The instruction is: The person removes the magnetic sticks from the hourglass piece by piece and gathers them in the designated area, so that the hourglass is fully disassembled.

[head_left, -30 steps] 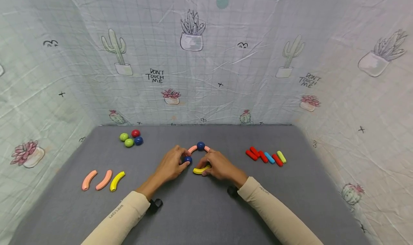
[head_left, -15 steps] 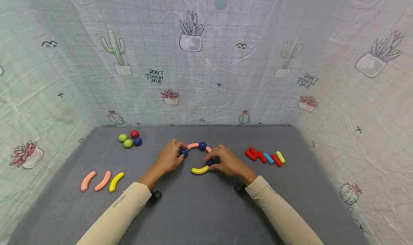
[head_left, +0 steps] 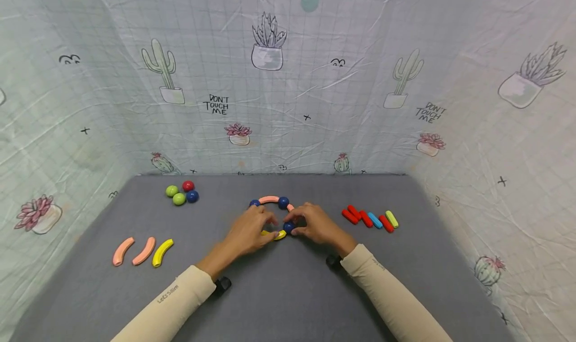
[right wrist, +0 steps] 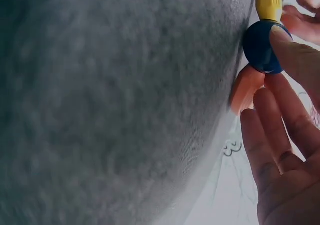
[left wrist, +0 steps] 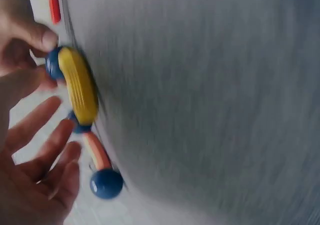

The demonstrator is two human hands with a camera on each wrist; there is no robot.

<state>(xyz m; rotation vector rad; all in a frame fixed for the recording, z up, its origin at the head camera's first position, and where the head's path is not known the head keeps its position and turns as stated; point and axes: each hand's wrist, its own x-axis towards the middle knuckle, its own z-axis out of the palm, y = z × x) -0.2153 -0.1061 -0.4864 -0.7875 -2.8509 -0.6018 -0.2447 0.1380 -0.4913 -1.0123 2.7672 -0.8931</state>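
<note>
In the head view my right hand (head_left: 315, 225) pinches a blue ball (head_left: 288, 227) between thumb and forefinger. That ball meets a yellow curved rod (left wrist: 80, 87) at one side and a pink curved rod (right wrist: 247, 88) at the other. My left hand (head_left: 248, 230) is at the yellow rod, partly covering it, with its fingers spread and not curled round it. Beyond the hands, another pink curved rod (head_left: 269, 199) links two blue balls, the left one (head_left: 254, 203) just behind my left hand and the other (head_left: 283, 202) at the back of the ring.
Two pink curved rods (head_left: 144, 251) and a yellow one (head_left: 163, 253) lie at the left of the grey table (head_left: 288, 297). Green, red and blue balls (head_left: 192, 196) cluster at the back left. Several short straight rods (head_left: 366, 218) lie to the right. A patterned cloth surrounds the table.
My left hand has let go of the left blue ball and come toward the yellow rod. My right hand has moved from the yellow rod to the blue ball at its right end.
</note>
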